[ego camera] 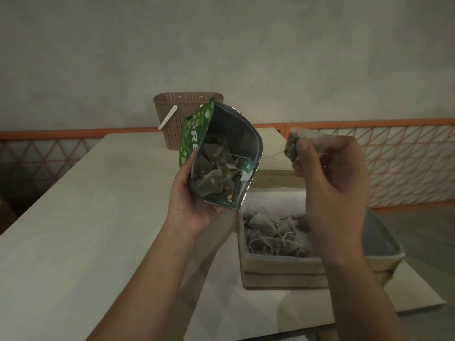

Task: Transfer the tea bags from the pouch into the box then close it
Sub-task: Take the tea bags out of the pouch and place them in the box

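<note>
Left hand (pixel 194 200) is gripping the pouch (pixel 221 153) from below, fingers curled round its lower body, mouth gaping toward the camera with plenty of tea bags still inside (pixel 216 173). Right hand (pixel 330 178) is hovering above the box (pixel 280 264), fingers pinching a small clump of tea bags (pixel 294 143), count unclear. A thread is running taut from that clump back to a paper tag (pixel 247 169) sitting at the pouch mouth, so the lifted bags are looking tethered to the pouch contents. Box is sitting open on the bench (pixel 73 230), right of the pouch, already holding a layer of bags (pixel 268 232), flaps not yet folded. Judging the transfer as partway done. Risks: the taut thread is likely dragging extra bags over the pouch lip onto the bench; a sharp pull could be tearing a bag or snapping its thread; the pouch is tilting with its mouth wide, so more tilt is risking a spill short of the box; loose threads lying over the box rim could be jamming the flaps at closing. A basket (pixel 187 116) is standing behind the pouch, well clear
</note>
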Demonstrator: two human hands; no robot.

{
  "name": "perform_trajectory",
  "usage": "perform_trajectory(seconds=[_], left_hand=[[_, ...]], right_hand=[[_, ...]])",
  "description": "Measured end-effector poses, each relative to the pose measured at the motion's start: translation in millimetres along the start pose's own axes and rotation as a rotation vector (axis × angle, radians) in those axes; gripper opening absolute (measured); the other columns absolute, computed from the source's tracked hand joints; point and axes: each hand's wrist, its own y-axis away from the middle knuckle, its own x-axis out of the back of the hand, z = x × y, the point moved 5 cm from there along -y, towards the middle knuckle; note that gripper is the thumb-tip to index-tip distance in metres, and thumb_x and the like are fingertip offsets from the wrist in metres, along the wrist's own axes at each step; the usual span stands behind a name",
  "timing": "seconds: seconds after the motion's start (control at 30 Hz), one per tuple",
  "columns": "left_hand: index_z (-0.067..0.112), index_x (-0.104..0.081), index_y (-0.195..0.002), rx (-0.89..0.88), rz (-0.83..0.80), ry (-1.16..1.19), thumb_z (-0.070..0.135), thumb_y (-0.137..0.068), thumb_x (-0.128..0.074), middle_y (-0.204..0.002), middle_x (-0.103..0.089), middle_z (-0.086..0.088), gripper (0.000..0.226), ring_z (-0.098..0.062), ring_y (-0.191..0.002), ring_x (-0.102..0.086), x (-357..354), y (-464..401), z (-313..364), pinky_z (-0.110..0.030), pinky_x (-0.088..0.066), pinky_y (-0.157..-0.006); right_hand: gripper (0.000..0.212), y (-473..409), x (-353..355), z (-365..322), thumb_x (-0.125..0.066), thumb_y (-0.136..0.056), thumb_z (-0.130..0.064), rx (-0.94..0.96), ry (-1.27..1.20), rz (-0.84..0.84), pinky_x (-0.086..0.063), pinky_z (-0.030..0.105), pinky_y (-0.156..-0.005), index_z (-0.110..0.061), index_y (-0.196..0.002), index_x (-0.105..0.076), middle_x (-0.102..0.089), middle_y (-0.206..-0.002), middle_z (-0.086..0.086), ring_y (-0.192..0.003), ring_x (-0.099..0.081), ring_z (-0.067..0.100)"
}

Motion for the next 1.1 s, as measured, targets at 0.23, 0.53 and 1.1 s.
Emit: perform_trajectory(seconds=[0.23,0.53,1.1], left_hand=[[0.019,-0.069,-0.128,0.000,0.000,0.007,0.055,-0.094,-0.051,-0.124,-0.070,-0.010,0.052,-0.030,-0.100,-0.072,-1.6,-2.5,-2.3,-0.038,-0.062,-0.080],[0.017,-0.063,-0.139,-0.010,-0.003,0.019,0.050,-0.086,-0.061,-0.134,-0.067,-0.012,0.062,-0.033,-0.110,-0.069,-4.0,-1.4,-3.4,-0.042,-0.061,-0.085],[0.014,-0.066,-0.133,0.006,0.067,-0.009,0.054,-0.095,-0.050,-0.138,-0.064,-0.013,0.058,-0.030,-0.108,-0.067,-4.2,2.8,-8.2,-0.038,-0.054,-0.093]], right_hand=[[0.009,6.1,13.5,-9.5,-0.050,-0.100,-0.009,0.158,-0.109,0.125,-0.054,0.033,-0.067,-0.017,-0.097,-0.048,-0.055,-0.098,0.017,-0.080,-0.057,0.036],[0.026,11.1,11.7,36.8,-0.062,-0.090,-0.011,-0.178,0.408,-0.154,-0.055,0.036,-0.057,-0.032,-0.105,-0.058,-0.058,-0.075,-0.015,-0.069,-0.059,0.011],[0.019,21.1,-36.0,44.9,-0.069,-0.089,-0.030,0.029,0.718,-0.340,-0.050,0.029,-0.088,-0.029,-0.107,-0.072,-0.049,-0.122,0.002,-0.111,-0.052,0.021]])
